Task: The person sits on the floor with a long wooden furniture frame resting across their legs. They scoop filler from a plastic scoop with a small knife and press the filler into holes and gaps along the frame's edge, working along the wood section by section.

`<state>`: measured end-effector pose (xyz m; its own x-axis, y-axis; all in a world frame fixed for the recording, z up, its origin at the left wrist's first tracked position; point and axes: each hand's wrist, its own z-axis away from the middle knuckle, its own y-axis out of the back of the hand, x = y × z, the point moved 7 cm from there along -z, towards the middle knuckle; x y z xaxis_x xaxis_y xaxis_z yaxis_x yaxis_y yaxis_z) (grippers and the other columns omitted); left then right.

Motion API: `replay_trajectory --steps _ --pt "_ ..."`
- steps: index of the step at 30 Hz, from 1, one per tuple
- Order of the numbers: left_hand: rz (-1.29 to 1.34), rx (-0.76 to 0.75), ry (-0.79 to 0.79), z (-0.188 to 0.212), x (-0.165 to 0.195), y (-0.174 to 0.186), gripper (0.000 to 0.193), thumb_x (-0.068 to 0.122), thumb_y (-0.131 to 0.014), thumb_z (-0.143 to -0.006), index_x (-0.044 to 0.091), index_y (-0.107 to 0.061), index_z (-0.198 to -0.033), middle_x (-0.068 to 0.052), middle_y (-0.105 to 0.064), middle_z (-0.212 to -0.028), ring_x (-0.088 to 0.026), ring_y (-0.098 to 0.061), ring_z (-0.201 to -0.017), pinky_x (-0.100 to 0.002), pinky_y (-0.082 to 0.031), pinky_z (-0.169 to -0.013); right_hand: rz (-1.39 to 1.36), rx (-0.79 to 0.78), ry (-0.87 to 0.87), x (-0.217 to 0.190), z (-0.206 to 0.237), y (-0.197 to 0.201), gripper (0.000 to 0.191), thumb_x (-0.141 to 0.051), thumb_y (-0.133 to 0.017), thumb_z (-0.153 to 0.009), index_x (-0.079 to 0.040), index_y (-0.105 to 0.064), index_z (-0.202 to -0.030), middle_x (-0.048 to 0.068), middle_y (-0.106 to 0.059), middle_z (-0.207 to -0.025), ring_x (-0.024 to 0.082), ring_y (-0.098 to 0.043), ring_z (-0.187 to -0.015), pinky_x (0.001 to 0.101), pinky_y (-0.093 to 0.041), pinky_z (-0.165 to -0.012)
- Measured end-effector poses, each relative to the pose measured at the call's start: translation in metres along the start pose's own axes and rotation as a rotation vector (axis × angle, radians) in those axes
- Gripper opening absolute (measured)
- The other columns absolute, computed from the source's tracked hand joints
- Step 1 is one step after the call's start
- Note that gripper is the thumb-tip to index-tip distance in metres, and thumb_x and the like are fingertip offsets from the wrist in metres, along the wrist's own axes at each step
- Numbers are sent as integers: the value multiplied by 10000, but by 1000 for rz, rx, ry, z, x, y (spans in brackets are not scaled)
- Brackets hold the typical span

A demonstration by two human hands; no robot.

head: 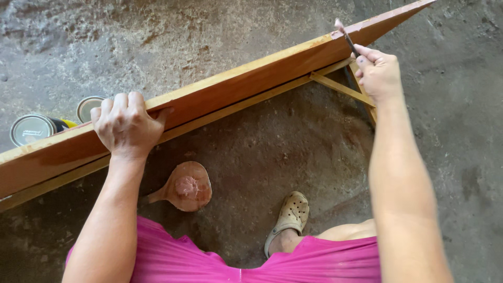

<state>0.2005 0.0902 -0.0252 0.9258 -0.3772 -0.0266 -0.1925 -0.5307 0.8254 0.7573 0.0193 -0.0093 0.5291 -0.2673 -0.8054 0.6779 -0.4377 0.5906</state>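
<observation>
A long orange-brown wooden panel point(236, 86) runs diagonally across the frame. The left hand point(126, 123) clamps its top edge at centre left; the right hand point(378, 71), upper right, pinches a thin brush point(347, 37) against the panel's edge. Two tin cans point(32, 128) stand at far left.

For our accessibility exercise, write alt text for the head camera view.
A person's left hand steadies a long orange-brown wooden panel set on edge, while the right hand holds a thin brush to its top edge. Two tins stand behind on the concrete floor.
</observation>
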Motion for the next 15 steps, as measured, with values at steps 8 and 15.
replay_trajectory --steps 8,15 --pt "-5 10 -15 2 -1 -2 568 664 -849 -796 150 -608 -786 -15 -610 -800 -241 -598 -850 -395 -417 -786 120 103 357 4 51 -34 347 63 -710 -940 -20 -754 -1273 118 -752 -1198 170 -706 -1099 326 -548 -978" --pt "10 45 -19 1 -1 -1 580 671 -841 -790 139 -609 -780 -22 -613 -807 -243 -600 -854 -393 -416 -786 154 46 -7 -20 10 3 330 -23 -622 -1009 -100 -757 -1301 -22 -683 -847 34 -553 -637 248 -457 -570"
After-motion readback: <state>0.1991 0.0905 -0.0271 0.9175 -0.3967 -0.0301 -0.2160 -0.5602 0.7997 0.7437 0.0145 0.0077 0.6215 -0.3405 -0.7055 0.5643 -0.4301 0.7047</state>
